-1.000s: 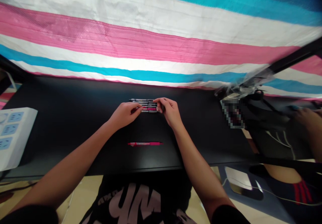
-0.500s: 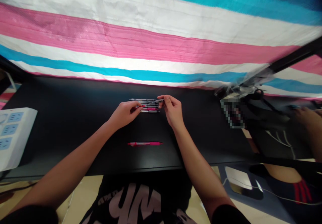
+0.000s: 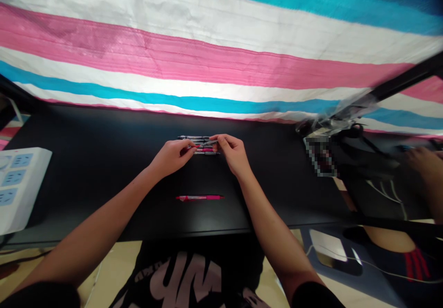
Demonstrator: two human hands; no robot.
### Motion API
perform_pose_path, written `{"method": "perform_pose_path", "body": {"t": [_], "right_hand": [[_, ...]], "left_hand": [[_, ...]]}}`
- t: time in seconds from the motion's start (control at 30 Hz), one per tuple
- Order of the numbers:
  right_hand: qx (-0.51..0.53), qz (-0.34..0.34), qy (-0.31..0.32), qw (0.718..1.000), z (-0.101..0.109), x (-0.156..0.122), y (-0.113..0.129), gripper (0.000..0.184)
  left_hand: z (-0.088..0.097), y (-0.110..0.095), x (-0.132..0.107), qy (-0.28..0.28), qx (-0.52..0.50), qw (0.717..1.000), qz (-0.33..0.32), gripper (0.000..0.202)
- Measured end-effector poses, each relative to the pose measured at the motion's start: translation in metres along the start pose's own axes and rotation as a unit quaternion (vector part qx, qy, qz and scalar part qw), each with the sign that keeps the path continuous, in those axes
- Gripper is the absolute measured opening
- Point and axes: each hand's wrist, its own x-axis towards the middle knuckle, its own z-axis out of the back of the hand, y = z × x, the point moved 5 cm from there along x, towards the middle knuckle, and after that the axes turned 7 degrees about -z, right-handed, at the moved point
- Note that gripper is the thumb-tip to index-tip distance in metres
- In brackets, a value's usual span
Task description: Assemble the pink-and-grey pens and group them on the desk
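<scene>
My left hand (image 3: 178, 156) is closed in a pinch on a thin red-tipped pen part, mostly hidden by the fingers. My right hand (image 3: 231, 151) pinches a grey pen barrel (image 3: 209, 143), which points left toward the red tip; whether the two touch I cannot tell. Beneath and behind the hands lies a row of several pens (image 3: 194, 137), side by side, partly covered by my fingers. One of them has a pink-red grip (image 3: 208, 150). Nearer to me a red pen (image 3: 200, 198) lies alone on the black table (image 3: 138, 220).
A white power strip (image 3: 26, 190) stands at the left edge. To the right are a blurred-out device (image 3: 320, 156), clear plastic wrap (image 3: 341, 114) on a black post, and cables. Another person's hand (image 3: 424, 160) is at the far right. A striped sheet (image 3: 207, 63) hangs behind the table.
My right hand has moved slightly left and down, bringing the grey barrel close to the red tip. My left hand has stayed in place.
</scene>
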Motion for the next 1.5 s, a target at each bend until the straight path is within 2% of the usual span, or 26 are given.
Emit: {"method": "perform_pose_path", "body": {"t": [0.43,0.67,0.9,1.13,1.5], "right_hand": [[-0.056,-0.013,0.057,0.997,-0.01,-0.003,0.002,0.029],[-0.088,0.044,-0.05,0.994,-0.003,-0.005,0.009,0.022],[-0.077,0.051,-0.101,0.991,0.007,-0.003,0.012,0.023],[-0.085,0.047,-0.036,0.995,-0.001,-0.003,0.008,0.023],[-0.132,0.057,-0.02,0.989,-0.002,0.0,0.003,0.02]], "left_hand": [[0.001,-0.004,0.0,0.002,0.007,1.0,-0.01,0.027],[0.003,-0.001,0.0,-0.008,0.015,1.0,0.015,0.024],[0.008,0.006,0.001,-0.045,0.025,0.998,0.042,0.019],[0.008,0.004,0.0,-0.077,0.002,0.997,0.013,0.018],[0.013,-0.004,0.0,-0.108,-0.014,0.994,-0.022,0.012]]}}
